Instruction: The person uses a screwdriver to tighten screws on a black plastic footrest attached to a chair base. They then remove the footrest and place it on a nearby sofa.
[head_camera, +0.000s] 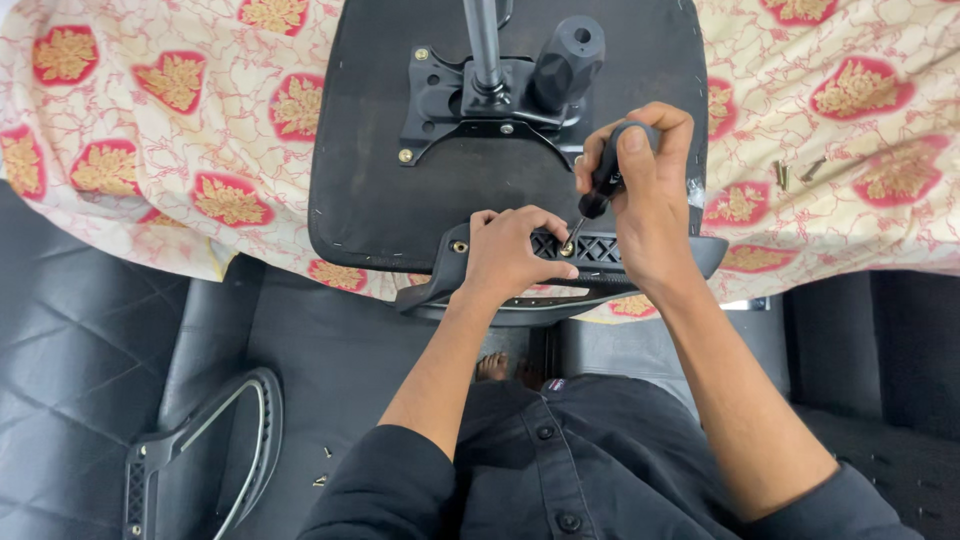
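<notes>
Spare armrest (205, 455) lying far left on dark floor, small screws (324, 466) scattered just right of it. Upturned black chair seat (380, 190) resting on floral cloth (170, 130), metal mounting plate (470, 100) and gas-lift column (484, 45) at its centre. Left hand (505, 255) clamped over second armrest (620, 255) at seat's near edge, pressing it down. Right hand (640, 180) fisted round black-handled screwdriver (605, 185), tip set in brass screw (567, 248) on armrest bracket. More screws (795, 172) on cloth, far right.
</notes>
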